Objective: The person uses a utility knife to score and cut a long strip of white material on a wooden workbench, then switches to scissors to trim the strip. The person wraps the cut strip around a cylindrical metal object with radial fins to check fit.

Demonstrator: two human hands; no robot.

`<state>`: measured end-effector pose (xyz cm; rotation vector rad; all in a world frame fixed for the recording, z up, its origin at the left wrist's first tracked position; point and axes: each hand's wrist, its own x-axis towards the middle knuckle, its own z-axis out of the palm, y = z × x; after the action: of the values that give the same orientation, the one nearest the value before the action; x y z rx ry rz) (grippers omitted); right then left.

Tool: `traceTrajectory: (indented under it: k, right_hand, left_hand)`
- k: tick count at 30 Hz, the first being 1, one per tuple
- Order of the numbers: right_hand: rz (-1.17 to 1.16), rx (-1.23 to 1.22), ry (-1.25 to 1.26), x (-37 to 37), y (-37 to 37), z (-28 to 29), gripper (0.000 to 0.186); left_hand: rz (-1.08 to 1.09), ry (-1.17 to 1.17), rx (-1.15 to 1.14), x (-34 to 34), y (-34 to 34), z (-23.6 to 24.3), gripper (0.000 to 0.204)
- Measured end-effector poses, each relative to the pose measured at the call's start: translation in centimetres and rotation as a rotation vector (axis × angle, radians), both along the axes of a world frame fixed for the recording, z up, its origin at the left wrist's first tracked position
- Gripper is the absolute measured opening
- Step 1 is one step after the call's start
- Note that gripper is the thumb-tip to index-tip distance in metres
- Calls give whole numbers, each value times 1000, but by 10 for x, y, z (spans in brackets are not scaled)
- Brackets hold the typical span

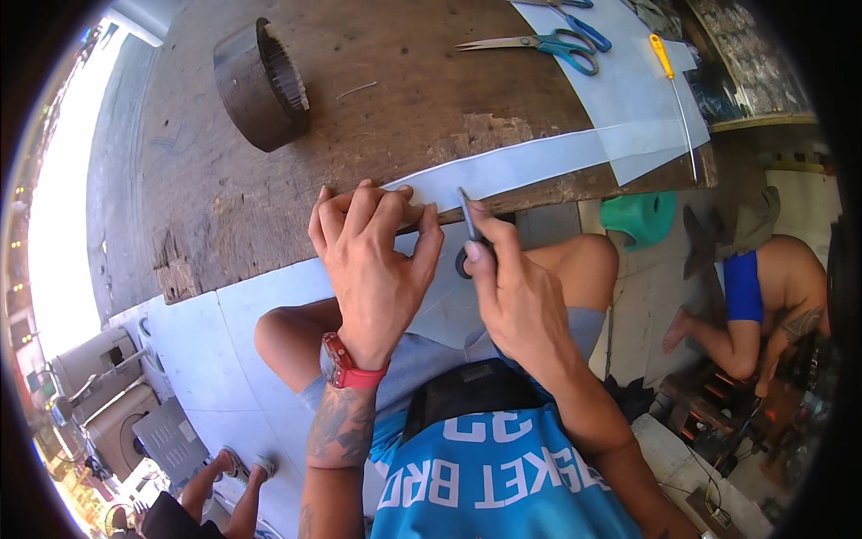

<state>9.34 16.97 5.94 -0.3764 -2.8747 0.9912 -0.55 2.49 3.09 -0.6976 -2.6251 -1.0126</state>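
A long white strip (503, 168) of paper-like sheet lies along the near edge of the wooden table. My left hand (377, 260) has its fingers curled over the strip's left end, with thumb and index finger pressed together there. Just right of it, my right hand (521, 292) is closed around small scissors (466, 214) with a dark ring handle. The blade tip points away from me and meets the strip's surface. Whether the blades are parted I cannot tell. The strip's far left end is hidden beneath my left fingers.
On the table (395, 99) stands a slotted metal ring (256, 90). Teal-handled scissors (548, 45) lie farther back, near a larger white sheet (628, 90) and a yellow-handled screwdriver (669, 72). A green stool (639, 218) is below the right edge. Another person (763, 296) crouches at right.
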Motion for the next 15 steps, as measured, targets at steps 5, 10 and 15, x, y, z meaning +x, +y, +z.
traceTrajectory:
  k: [5,10,15]
  right_hand:
    - [96,149,62,14,11,-9,46]
    - [136,196,-34,6,-2,-16,40]
    - [88,204,-156,-8,22,7,45]
  left_hand:
    - [7,25,-5,-3,2,-5,24]
    - [4,18,-8,-4,2,-5,24]
    - [3,3,-24,-3,0,-4,24]
